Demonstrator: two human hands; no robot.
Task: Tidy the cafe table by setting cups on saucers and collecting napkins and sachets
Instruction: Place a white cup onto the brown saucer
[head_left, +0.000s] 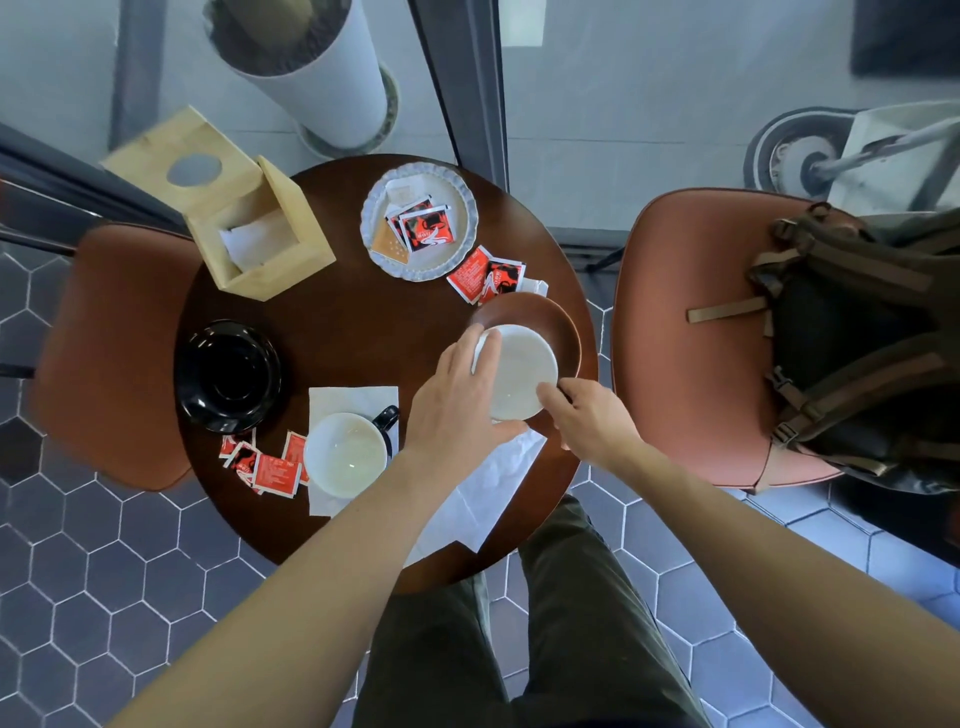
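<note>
You're seating the white cup (522, 371) on the brown saucer (550, 322): left hand (457, 400) cups its side, right hand (587, 415) seemingly pinches its handle. Next, release gently.

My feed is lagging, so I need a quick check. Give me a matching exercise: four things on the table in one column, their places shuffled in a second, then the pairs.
Things:
1. black saucer
2. white plate
3. cup with black handle
4. cup in the hands

Places:
A. over the brown saucer
B. on a napkin
C. left edge of the table, nothing on it
D. far side, holding sachets

Pairs: 1-C, 2-D, 3-B, 4-A
</note>
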